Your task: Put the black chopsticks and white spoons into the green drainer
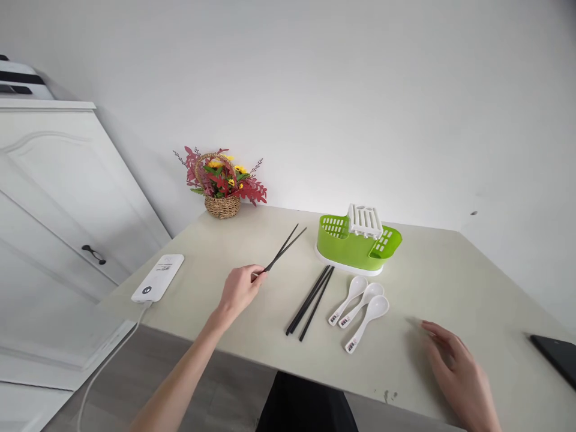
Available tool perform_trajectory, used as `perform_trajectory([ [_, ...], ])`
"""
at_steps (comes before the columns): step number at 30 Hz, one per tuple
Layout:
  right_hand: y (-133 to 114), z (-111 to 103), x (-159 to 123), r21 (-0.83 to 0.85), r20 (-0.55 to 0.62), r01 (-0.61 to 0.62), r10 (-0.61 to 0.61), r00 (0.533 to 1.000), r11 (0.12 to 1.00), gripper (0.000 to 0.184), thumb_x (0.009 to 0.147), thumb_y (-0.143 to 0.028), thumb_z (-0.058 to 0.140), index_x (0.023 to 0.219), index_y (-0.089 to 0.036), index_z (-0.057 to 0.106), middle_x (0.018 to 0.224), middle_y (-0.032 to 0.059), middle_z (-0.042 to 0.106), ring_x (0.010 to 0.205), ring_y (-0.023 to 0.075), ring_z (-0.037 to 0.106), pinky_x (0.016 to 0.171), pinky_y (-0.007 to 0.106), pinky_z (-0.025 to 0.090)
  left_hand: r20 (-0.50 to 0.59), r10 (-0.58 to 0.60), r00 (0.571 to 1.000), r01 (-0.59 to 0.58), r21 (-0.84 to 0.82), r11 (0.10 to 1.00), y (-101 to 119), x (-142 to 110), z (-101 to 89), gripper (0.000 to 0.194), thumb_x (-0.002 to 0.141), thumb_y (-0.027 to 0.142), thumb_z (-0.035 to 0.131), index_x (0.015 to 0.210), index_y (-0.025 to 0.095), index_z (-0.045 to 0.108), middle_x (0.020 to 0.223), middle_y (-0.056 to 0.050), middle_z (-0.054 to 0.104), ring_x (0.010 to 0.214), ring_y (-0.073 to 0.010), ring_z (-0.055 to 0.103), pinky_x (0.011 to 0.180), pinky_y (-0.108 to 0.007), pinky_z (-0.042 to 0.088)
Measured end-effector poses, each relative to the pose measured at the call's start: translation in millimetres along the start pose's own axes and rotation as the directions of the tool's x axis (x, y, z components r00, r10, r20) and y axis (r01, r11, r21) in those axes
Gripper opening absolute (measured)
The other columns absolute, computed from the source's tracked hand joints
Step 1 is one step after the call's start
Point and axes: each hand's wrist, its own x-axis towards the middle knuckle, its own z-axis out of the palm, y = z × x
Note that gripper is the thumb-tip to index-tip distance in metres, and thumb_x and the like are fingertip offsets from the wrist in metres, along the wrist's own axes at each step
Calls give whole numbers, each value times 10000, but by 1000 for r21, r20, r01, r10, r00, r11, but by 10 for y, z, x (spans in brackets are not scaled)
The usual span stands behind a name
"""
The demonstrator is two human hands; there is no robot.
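Observation:
My left hand is closed around one end of a pair of black chopsticks, whose free ends cross and point away toward the back of the table. To the right of that hand, several more black chopsticks lie on the tabletop. Beside them rest three white spoons, with printed stickers on their handles. Behind the spoons stands a green utensil holder with a white slotted piece across its middle. My right hand hovers or rests near the table at the right, fingers loosely apart, holding nothing.
A wicker basket of artificial flowers stands at the back left. A white power bank with a cable lies at the left edge. At the far right is a black phone-like object. A white cabinet adjoins the left side.

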Motion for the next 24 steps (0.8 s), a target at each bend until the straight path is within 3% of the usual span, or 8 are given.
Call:
perform_trajectory([
  [3,-379,-72,57,15,-24,62,-62,998,998,385,927,-539,509,1132,-284,712,1281,79,725,1069,318,715,519,307,499,77,42,996,3,-508,862,-48,41,120,303,949,478,649,952,204,779,916,-64,812,906,-235,761,843,-293,562],
  [5,-792,-87,134,56,16,139,-140,990,989,342,952,-527,527,1113,-288,712,1207,77,746,1086,304,703,497,270,489,122,50,991,45,-671,740,-30,76,271,334,917,501,697,946,180,786,945,-83,812,955,-245,757,900,-311,567],
  [7,-1256,-37,259,173,157,214,-241,958,962,329,993,-522,510,1127,-290,700,1161,80,746,1071,278,703,451,243,452,130,52,990,65,-755,653,19,127,434,345,897,497,729,944,161,789,942,-95,806,942,-244,751,920,-332,567],
  [9,-1687,88,437,283,325,286,-372,869,916,345,1002,-538,525,1188,-291,676,1182,80,722,1021,244,702,480,244,485,134,73,988,62,-790,610,78,193,568,347,892,492,740,937,151,791,936,-99,800,927,-236,741,921,-341,562],
  [13,-2296,460,873,343,387,384,-501,774,857,496,997,-573,543,1377,-257,583,1034,59,697,811,190,668,683,312,563,179,135,975,57,-780,623,150,338,677,349,901,496,730,917,154,801,931,-94,799,919,-224,723,897,-331,544],
  [15,-2485,625,1060,364,412,435,-561,718,824,502,981,-608,558,1317,-240,617,881,22,659,731,178,624,696,320,543,206,154,966,64,-772,632,148,397,670,348,903,493,727,938,156,806,935,-92,801,916,-220,721,885,-324,539],
  [18,-2669,781,1230,422,431,480,-636,641,769,421,990,-619,534,995,-227,687,765,5,624,701,171,599,658,303,496,219,170,961,62,-767,638,115,451,638,328,899,474,735,958,160,810,948,-90,806,928,-218,726,881,-313,543],
  [24,-2749,863,1275,400,382,581,-705,598,709,374,1044,-507,499,905,-213,685,738,6,645,646,158,559,643,300,449,199,168,965,40,-750,660,47,485,624,323,870,472,761,971,171,825,1025,-91,815,995,-259,753,932,-350,585],
])
